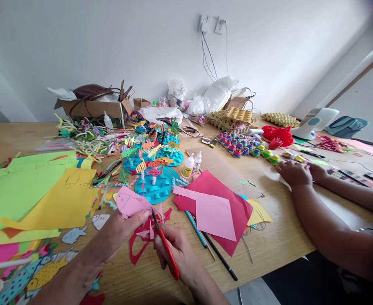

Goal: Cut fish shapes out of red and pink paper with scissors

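Between the thumb and fingers of my left hand (132, 220) is a pink paper fish (128, 203) with a drawn eye and outline. My right hand (176, 245) is closed round red-handled scissors (168, 250). Their dark blades meet the fish's edge near my left thumb. Below lie red paper scraps (137, 249) and bits of pink. To the right, a pink sheet (216, 214) with a piece cut away rests on a larger red sheet (239, 204). White and grey paper fish (74, 235) lie left of my left wrist.
Blue bases with colourful paper fish (153, 188) stand ahead, beside two glue bottles (188, 165). Green sheets (24, 186) and a yellow sheet (62, 203) cover the left. Another person's hands (294, 173) work at painted egg-carton pieces (264, 154) on the right. Pencils (220, 256) lie near the front edge.
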Available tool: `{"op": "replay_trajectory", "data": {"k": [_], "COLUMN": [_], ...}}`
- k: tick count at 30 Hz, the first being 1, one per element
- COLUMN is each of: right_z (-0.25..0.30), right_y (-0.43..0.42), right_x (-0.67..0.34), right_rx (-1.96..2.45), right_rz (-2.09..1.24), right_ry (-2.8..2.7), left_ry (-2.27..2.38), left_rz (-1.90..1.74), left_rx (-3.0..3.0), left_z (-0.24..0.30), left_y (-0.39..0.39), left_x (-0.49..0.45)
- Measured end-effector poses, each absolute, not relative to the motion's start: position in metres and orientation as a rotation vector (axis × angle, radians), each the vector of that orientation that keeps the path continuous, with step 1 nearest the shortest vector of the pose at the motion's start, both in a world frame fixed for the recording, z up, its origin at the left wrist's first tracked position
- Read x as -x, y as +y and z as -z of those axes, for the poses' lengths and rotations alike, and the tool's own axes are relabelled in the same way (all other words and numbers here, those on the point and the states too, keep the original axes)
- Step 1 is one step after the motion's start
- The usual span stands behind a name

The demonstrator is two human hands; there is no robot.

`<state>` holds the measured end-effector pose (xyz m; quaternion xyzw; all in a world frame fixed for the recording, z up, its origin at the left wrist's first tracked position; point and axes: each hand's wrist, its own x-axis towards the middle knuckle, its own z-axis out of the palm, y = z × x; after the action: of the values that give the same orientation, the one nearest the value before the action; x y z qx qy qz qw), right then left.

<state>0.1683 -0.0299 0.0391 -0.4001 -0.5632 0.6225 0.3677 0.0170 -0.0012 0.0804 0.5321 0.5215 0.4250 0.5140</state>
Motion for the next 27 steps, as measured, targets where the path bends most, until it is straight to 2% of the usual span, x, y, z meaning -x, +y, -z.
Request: {"op": "replay_trajectory", "data": {"k": [27], "right_z": [-0.0354], "right_y": [-0.031], "right_x": [-0.1721], "right_rx": [1.082], "right_rz": [-1.491], "right_ry": [-1.552], "left_ry": [1.226], "left_rz": [-0.977], "left_rx": [-1.247], "left_z": [-0.0838], "left_y": [-0.0005], "left_x": [-0.0214]}}
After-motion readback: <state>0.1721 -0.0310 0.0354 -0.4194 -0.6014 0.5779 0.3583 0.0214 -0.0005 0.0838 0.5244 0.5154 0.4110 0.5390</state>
